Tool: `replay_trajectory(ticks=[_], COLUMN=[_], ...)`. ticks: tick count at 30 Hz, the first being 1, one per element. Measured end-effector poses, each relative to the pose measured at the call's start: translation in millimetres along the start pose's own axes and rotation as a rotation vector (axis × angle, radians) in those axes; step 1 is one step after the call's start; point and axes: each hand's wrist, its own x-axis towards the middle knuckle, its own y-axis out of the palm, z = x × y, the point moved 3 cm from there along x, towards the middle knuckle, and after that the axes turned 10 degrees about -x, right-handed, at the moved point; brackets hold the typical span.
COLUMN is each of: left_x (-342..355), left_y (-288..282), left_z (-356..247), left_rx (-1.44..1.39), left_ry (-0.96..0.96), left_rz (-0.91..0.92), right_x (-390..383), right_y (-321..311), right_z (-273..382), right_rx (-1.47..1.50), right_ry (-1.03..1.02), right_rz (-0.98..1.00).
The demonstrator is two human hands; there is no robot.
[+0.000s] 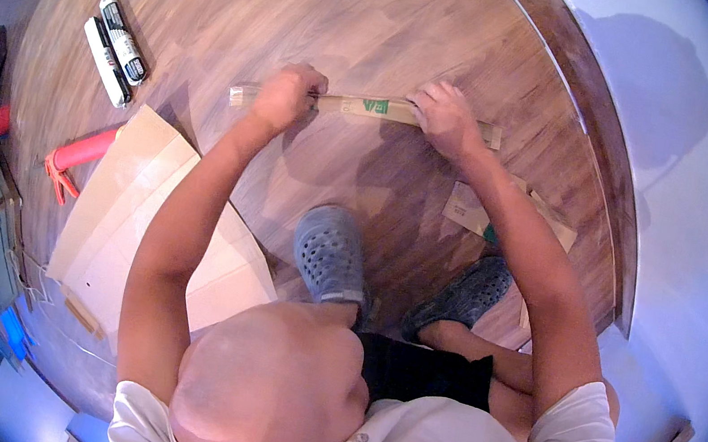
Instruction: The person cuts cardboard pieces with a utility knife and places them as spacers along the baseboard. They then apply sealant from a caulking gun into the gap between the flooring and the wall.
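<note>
A long, narrow strip of brown cardboard [348,105] with a green print is held level just in front of me, over the wooden floor. My left hand [286,96] is closed round it near its left end, which sticks out past the fist. Toward the right end, my right hand [447,118] grips the strip with the fingertips on its upper edge. The strip looks folded or rolled lengthwise; its inner layers cannot be made out. My thumbs are mostly hidden.
At left lie two black-and-white tubes [124,44] and a red caulking gun [78,153] beside a large flattened cardboard sheet [138,182]. Smaller cardboard scraps [469,208] lie under my right forearm. Grey clogs [329,254] are on my feet. A brown baseboard [605,139] and white wall bound the right.
</note>
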Motion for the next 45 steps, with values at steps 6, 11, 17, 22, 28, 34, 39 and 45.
replay_trajectory(ticks=[6,11,17,22,28,34,39,45], left_x=[10,3,4,2,-5,2,17,51], left_y=[33,53,52,55,58,57,62,67], left_z=[-57,-47,-44,-43,-43,-50,-63,-72], left_rx=[0.054,-0.026,-0.002,0.08,0.129,0.039,-0.018,-0.134], left_ry=[0.277,0.315,0.28,0.409,0.395,0.324,0.101,-0.08], left_rz=[-0.039,-0.067,-0.009,-0.006,-0.017,-0.066,-0.099,-0.085], right_x=[-8,-19,-36,-54,-72,-76,-75,-76], right_y=[-4,-13,-15,-5,-14,-6,-16,-17], right_z=[8,-13,-20,-22,-44,-68,-66,-66], right_rx=[-0.097,-0.008,-0.113,-0.183,-0.11,0.11,0.077,-0.053], right_ry=[-0.092,-0.013,-0.111,-0.214,-0.25,0.076,0.128,0.161], right_rz=[-0.07,-0.144,-0.058,0.064,-0.083,-0.101,-0.075,0.158])
